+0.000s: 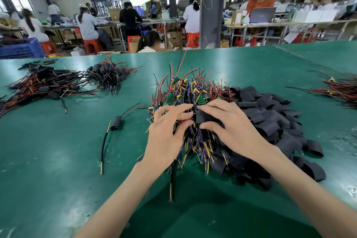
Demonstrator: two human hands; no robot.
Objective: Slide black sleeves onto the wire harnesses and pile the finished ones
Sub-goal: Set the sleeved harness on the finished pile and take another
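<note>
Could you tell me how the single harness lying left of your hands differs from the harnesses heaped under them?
The single harness wears a black sleeve over its middle; the heaped harnesses show bare green boards. The single harness lies flat and alone on the table; the heaped harnesses are tangled, wires sticking up. Both have red and black leads and yellow-tipped cables.

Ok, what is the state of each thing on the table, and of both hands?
left hand: grips the held harness.
right hand: pinches the black sleeve.
black sleeve: held against that harness.
bare harness pile: heaped, unsleeved.
loose sleeves: heaped, empty.
single harness: sleeved, lying alone.
finished piles: sleeved, heaped.
</note>
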